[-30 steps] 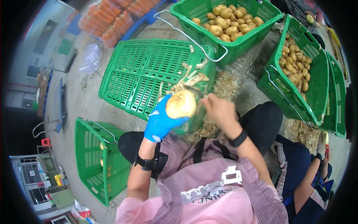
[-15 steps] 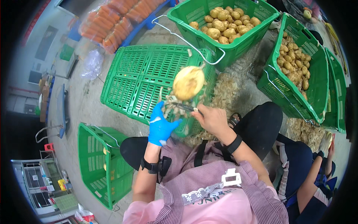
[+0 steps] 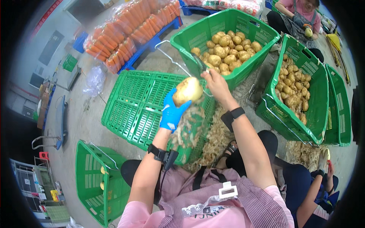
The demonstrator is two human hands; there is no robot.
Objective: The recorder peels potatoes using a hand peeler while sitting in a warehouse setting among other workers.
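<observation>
My left hand (image 3: 173,113), in a blue glove, is closed around a large, partly peeled potato (image 3: 189,91). Pale flesh shows on the potato's right side, with brown skin left on the other. To its upper right, my bare right hand (image 3: 218,84) grips a dark peeler (image 3: 199,64), whose end is blurred. The peeler is apart from the potato. Both hands are over an overturned green crate (image 3: 138,99), its near right part strewn with peelings (image 3: 189,129).
Green crates of potatoes stand ahead (image 3: 228,51) and to the right (image 3: 294,89). At the left a green crate (image 3: 91,182) holds a few pale potatoes. Bagged carrots (image 3: 125,34) lie on a blue pallet. Co-workers sit at the far right (image 3: 300,19) and near right (image 3: 310,193).
The potato was in the air above my open left hand; now that hand has hold of it. My right hand has moved up and away with the peeler. The view has shifted slightly.
</observation>
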